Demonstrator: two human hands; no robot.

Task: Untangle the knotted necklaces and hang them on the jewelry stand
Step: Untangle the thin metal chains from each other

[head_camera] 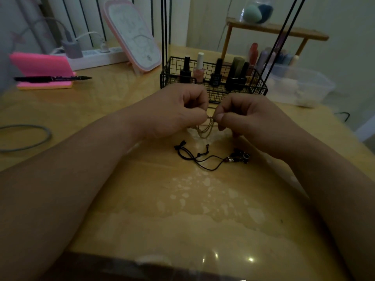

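Note:
A thin gold chain necklace (pixel 205 129) hangs in loops between my two hands, just above the wooden table (pixel 203 209). My left hand (pixel 182 110) pinches one side of its tangle and my right hand (pixel 241 116) pinches the other, fingertips almost touching. A black cord necklace (pixel 199 158) with dark beads (pixel 239 157) lies loose on the table right below the hands. Thin black rods (pixel 165 27) of a tall stand rise behind the hands; its top is out of view.
A black wire basket (pixel 168 74) with nail polish bottles stands just behind the hands. A pink-framed mirror (pixel 134 33), pink notepads with a black pen (pixel 52 78) and a power strip sit at the back left. A clear plastic box (pixel 304 86) and wooden shelf are at the right.

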